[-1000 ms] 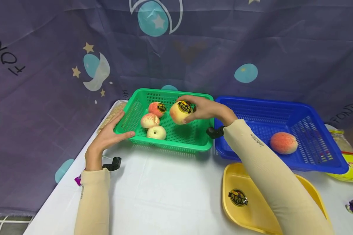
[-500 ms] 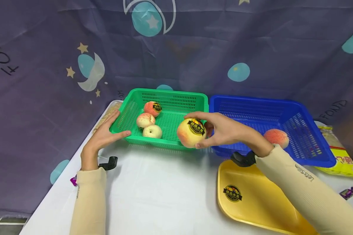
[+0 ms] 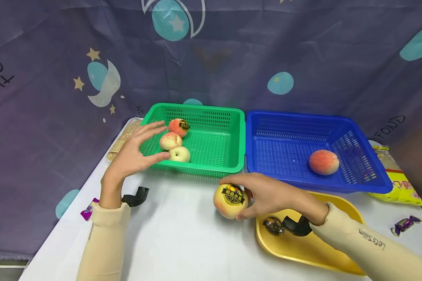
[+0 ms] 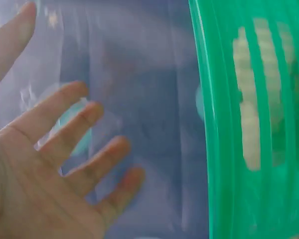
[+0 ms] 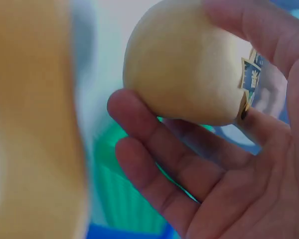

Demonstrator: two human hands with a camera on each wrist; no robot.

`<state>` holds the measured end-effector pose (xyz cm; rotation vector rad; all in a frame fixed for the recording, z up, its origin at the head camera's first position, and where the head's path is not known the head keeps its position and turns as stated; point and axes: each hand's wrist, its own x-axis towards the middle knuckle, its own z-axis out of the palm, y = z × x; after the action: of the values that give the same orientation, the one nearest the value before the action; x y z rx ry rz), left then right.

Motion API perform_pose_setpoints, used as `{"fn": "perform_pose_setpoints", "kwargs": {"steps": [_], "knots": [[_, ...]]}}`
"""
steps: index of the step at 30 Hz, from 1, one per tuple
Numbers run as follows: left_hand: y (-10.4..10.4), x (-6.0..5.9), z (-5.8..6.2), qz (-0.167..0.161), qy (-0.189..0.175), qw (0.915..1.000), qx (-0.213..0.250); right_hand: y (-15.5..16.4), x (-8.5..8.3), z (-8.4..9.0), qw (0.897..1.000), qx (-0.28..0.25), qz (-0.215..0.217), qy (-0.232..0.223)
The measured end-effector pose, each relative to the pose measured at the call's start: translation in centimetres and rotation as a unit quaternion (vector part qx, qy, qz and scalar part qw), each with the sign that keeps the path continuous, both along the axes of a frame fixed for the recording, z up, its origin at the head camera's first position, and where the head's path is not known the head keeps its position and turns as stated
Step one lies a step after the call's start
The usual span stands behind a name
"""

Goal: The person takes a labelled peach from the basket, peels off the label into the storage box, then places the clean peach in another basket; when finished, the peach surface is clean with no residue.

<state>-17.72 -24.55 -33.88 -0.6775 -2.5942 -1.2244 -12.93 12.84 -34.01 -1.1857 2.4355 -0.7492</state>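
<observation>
In the head view my right hand (image 3: 267,195) holds a pale yellow peach (image 3: 228,210) with a black fruit sticker, above the white table just left of the yellow tray (image 3: 302,253). The right wrist view shows thumb and fingers curled round this peach (image 5: 174,64). My left hand (image 3: 130,156), fingers spread and holding nothing, hovers at the left end of the green basket (image 3: 211,168). Inside that basket lie a red peach (image 3: 176,125) with a sticker, a speckled peach (image 3: 169,140) and a cream peach (image 3: 181,154). The left wrist view shows the hand apart from the basket rim (image 4: 209,124).
A blue basket (image 3: 278,156) right of the green one holds a pink-red peach (image 3: 323,162). A sticker (image 3: 272,225) shows in the yellow tray. Wrapped candies (image 3: 406,225) and a yellow bag (image 3: 397,183) lie at right. Another candy (image 3: 88,209) lies at left, before the patterned cloth (image 3: 218,50).
My right hand has lifted the stickered peach out of the green basket and brought it nearer, over the table. My left hand has come off the basket's left rim.
</observation>
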Motion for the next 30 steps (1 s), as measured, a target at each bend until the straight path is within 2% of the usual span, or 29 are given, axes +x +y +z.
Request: {"fn": "perform_pose_setpoints", "kwargs": {"steps": [5,8,10,13,16,18,20,22,26,30], "knots": [[3.3,1.3,-0.6,-0.096,0.029,0.9938,0.049,-0.5,0.7,-1.7,0.999,0.046,0.002,0.021],[4.9,2.2,-1.4,-0.147,0.019,0.9877,0.051,-0.7,0.8,-2.4,0.998,0.062,0.0,0.024],[5.8,2.7,-2.0,-0.173,-0.011,0.9843,0.036,-0.8,0.9,-2.8,0.997,0.068,-0.004,0.024],[6.8,3.0,-3.0,-0.197,-0.085,0.9766,-0.014,-0.8,0.9,-3.2,0.997,0.072,-0.009,0.023],[7.5,2.9,-4.4,-0.225,-0.153,0.9604,-0.061,-0.8,0.9,-3.5,0.997,0.072,-0.01,0.02],[7.8,2.6,-5.3,-0.243,-0.183,0.9494,-0.078,-0.7,0.8,-3.7,0.997,0.069,-0.008,0.018],[8.2,2.5,-6.1,-0.253,-0.202,0.9423,-0.083,-0.7,0.8,-3.9,0.997,0.07,-0.007,0.021],[8.6,2.5,-6.7,-0.254,-0.216,0.9388,-0.086,-0.7,0.9,-3.9,0.997,0.073,-0.006,0.028],[9.7,2.7,-7.8,-0.257,-0.231,0.9339,-0.094,-0.6,1.3,-3.9,0.996,0.071,-0.01,0.059],[10.6,2.9,-8.7,-0.259,-0.222,0.9338,-0.107,-0.5,1.5,-3.8,0.995,0.061,-0.014,0.083]]}}
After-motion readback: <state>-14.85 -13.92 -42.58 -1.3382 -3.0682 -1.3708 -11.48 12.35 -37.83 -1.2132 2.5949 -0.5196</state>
